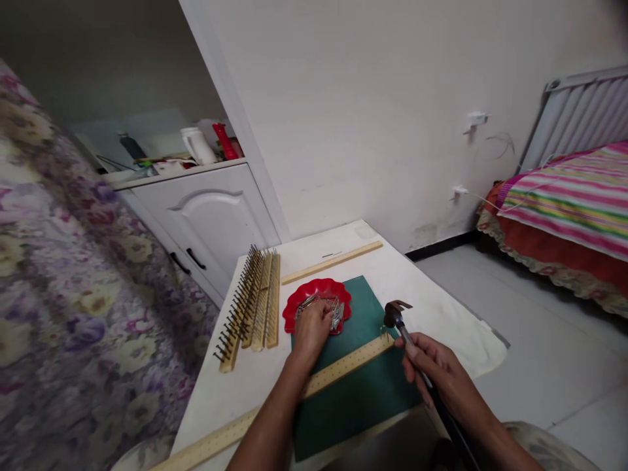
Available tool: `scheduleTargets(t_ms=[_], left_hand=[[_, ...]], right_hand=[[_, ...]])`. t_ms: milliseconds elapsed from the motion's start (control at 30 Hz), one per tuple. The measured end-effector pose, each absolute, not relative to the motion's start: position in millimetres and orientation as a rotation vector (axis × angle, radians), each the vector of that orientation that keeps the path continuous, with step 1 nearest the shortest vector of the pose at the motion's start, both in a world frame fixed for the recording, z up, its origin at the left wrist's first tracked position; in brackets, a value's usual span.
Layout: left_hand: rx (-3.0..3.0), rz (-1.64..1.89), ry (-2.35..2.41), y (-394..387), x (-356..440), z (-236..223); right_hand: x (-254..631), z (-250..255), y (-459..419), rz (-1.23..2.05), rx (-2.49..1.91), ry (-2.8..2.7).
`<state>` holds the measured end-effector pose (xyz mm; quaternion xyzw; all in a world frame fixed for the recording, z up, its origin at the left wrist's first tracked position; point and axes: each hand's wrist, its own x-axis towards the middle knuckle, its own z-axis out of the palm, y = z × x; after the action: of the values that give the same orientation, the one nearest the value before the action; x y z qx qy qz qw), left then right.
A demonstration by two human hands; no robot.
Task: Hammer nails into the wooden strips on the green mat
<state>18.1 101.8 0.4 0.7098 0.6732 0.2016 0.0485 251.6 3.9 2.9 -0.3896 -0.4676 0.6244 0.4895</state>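
My left hand (314,325) reaches into a scalloped red dish (292,302) of loose silver nails (337,314). Its fingers are curled together among the nails; what they pinch is hidden. My right hand (436,366) is wrapped round the handle of a claw hammer (394,314), whose head points up and away from me. Below the hammer head lies the far end of a long wooden strip (343,365) dotted with holes, a few nails standing at that end. The strip crosses a green mat (338,418) and passes under my left forearm.
Wooden strips with upright nails (250,304) stand in rows at the table's left. A plain wooden strip (333,261) lies toward the back of the white table (206,405). Beyond are a cabinet (216,222), a floral curtain (98,294) and a bed (574,203).
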Motion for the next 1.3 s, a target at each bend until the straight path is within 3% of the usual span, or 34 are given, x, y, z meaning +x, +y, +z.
scheduleTargets(t_ms=[300, 833, 1000, 1300], left_hand=[[2.142, 0.463, 2.128, 120, 20, -16], [2.213, 0.715, 1.94, 110, 15, -6], [2.234, 0.889, 1.665, 86, 37, 8], [2.285, 0.709, 1.139, 29, 88, 9]], right_hand=[[252, -3, 8, 1.53, -0.951, -1.144], [252, -1, 7, 1.504, -0.981, -1.164], [249, -2, 8, 1.479, -1.017, -1.131], [247, 1, 11, 1.28, -1.114, -1.066]])
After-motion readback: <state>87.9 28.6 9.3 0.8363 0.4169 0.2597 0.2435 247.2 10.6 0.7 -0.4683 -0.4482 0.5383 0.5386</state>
